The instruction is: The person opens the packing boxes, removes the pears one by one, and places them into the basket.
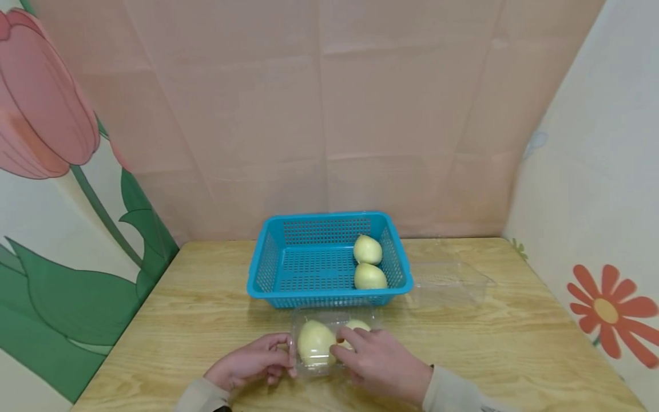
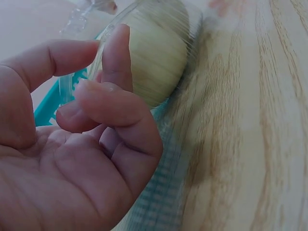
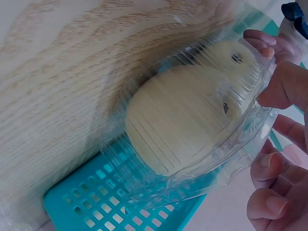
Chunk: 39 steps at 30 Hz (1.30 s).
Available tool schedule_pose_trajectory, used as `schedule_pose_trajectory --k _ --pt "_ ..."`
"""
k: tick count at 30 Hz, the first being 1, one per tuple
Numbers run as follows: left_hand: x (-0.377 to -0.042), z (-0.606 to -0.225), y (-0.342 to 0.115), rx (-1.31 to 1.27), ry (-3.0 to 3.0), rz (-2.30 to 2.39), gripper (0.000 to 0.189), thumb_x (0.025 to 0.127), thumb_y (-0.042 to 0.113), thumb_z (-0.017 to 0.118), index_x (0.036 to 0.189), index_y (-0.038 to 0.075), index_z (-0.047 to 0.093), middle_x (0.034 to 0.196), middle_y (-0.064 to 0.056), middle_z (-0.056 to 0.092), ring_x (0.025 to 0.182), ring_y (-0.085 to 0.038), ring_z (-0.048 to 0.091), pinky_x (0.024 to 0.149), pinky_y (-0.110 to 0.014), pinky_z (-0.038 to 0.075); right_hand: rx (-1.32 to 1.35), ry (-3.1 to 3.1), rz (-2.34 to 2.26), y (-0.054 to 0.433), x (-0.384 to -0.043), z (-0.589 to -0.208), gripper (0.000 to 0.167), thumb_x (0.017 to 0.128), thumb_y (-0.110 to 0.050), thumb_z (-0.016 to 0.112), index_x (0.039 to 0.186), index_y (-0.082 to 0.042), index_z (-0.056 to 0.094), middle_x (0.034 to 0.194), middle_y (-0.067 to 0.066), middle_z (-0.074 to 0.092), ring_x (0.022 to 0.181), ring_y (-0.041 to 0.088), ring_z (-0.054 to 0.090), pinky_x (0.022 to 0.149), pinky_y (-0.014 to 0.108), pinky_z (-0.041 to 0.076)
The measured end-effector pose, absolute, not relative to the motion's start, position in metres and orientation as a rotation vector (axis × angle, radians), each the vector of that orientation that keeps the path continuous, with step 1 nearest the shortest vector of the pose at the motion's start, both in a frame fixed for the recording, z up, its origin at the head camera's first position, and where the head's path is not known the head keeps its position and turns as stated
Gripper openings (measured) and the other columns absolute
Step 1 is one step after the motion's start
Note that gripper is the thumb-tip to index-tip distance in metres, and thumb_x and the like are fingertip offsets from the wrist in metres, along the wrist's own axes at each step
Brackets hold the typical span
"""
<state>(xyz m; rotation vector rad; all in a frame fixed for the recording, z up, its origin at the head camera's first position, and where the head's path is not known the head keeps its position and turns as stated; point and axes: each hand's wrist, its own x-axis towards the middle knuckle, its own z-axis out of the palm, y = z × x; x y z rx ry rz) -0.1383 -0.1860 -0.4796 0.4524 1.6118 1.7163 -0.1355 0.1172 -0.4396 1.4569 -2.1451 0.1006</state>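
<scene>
A clear plastic container [image 1: 333,315] stands on the table in front of the blue basket, with two pale yellow pears in it. The left pear [image 1: 315,343] shows well in the head view; the right pear [image 1: 358,325] is partly covered by my right hand. My left hand [image 2: 91,125] pinches the container's left edge between thumb and finger, other fingers curled. Over the container's right half is my right hand [image 1: 383,361], its thumb and forefinger apart above the pears. In the right wrist view one fingertip meets the clear rim, and the other fingers bend loosely with nothing between them.
The blue basket [image 1: 329,294] sits behind the container. On its right side lie two more pears, a rear pear [image 1: 368,250] and a front pear [image 1: 370,277]. Another clear plastic tray [image 1: 450,280] rests right of the basket on the wooden table [image 1: 206,297].
</scene>
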Motion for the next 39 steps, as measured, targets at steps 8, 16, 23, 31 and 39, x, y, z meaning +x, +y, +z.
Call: schedule_pose_trajectory --k 8,16,23,31,39 --pt "-0.138 -0.48 -0.188 0.45 1.63 1.707 0.006 0.095 0.007 0.056 0.099 0.011 0.054 0.09 0.001 0.071 0.062 -0.005 0.051 0.056 -0.019 0.042 1.473 -2.066 0.156 0.117 -0.139 -0.44 0.035 0.07 -0.014 0.069 0.106 -0.016 0.066 0.101 -0.001 0.062 0.069 0.01 0.061 0.048 0.018 0.043" --pt "-0.139 -0.482 -0.187 0.441 1.643 1.706 0.006 0.096 0.007 0.056 0.098 0.012 0.054 0.089 0.0 0.071 0.063 -0.006 0.052 0.056 -0.019 0.041 1.435 -2.032 0.15 0.121 -0.14 -0.444 0.041 0.066 -0.015 0.072 0.106 -0.015 0.065 0.102 0.0 0.062 0.071 0.011 0.06 0.05 0.02 0.045" --pt "-0.14 -0.483 -0.187 0.446 1.638 1.709 0.007 0.095 0.007 0.057 0.098 0.012 0.053 0.089 0.001 0.07 0.063 -0.006 0.052 0.056 -0.02 0.041 1.37 -2.09 0.148 0.127 -0.138 -0.446 0.047 0.062 -0.015 0.074 0.109 -0.016 0.064 0.103 0.0 0.062 0.075 0.013 0.062 0.055 0.024 0.051" --pt "-0.14 -0.483 -0.187 0.431 1.661 1.697 0.007 0.095 0.008 0.058 0.099 0.012 0.054 0.089 0.0 0.07 0.061 -0.006 0.051 0.056 -0.019 0.041 1.38 -2.054 0.133 0.129 -0.139 -0.446 0.043 0.062 -0.017 0.071 0.105 -0.015 0.065 0.1 -0.001 0.063 0.071 0.012 0.062 0.052 0.022 0.049" --pt "-0.139 -0.481 -0.186 0.43 1.67 1.706 0.007 0.095 0.007 0.058 0.098 0.011 0.053 0.089 -0.001 0.069 0.064 -0.008 0.053 0.055 -0.02 0.04 1.397 -2.048 0.164 0.129 -0.141 -0.444 0.038 0.063 -0.016 0.066 0.101 -0.014 0.066 0.099 -0.001 0.064 0.071 0.012 0.062 0.053 0.023 0.049"
